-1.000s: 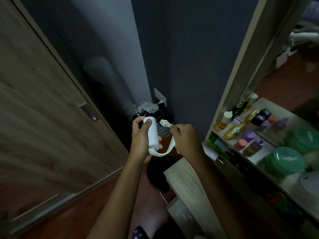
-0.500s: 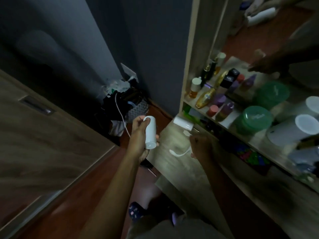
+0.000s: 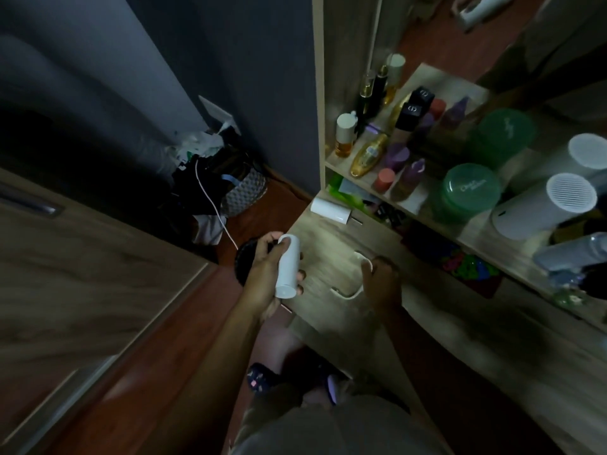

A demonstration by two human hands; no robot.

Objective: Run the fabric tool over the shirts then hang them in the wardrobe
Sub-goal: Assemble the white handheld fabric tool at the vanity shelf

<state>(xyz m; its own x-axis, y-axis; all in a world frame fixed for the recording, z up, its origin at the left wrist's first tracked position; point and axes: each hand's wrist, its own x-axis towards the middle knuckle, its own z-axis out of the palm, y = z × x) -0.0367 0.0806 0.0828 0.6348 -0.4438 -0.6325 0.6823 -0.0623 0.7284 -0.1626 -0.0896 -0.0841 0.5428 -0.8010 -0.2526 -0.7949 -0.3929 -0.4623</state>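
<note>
- White plastic fabric tool point(image 3: 288, 266) is gripped in the left hand point(image 3: 265, 280), long axis near upright, above the wooden desk's point(image 3: 331, 244) left edge.
- A curved white piece point(image 3: 356, 284) is pinched by the right hand point(image 3: 381, 284).
- Bottles point(image 3: 368, 156) and green jars point(image 3: 468, 192) are stood on the shelf point(image 3: 423, 208) beyond.

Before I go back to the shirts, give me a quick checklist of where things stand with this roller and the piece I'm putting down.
1. White roller held firmly in the left hand: ok.
2. Curved white handle piece down on the wooden desk: ok, resting on its top.
3. Right hand free of that piece: not ok, fingers touch its upper end.
4. Roller joined to the handle piece: not ok, they are apart.
5. Shirts in sight: not ok, none visible.
6. Roller surface clean: cannot tell, too dim.
</note>
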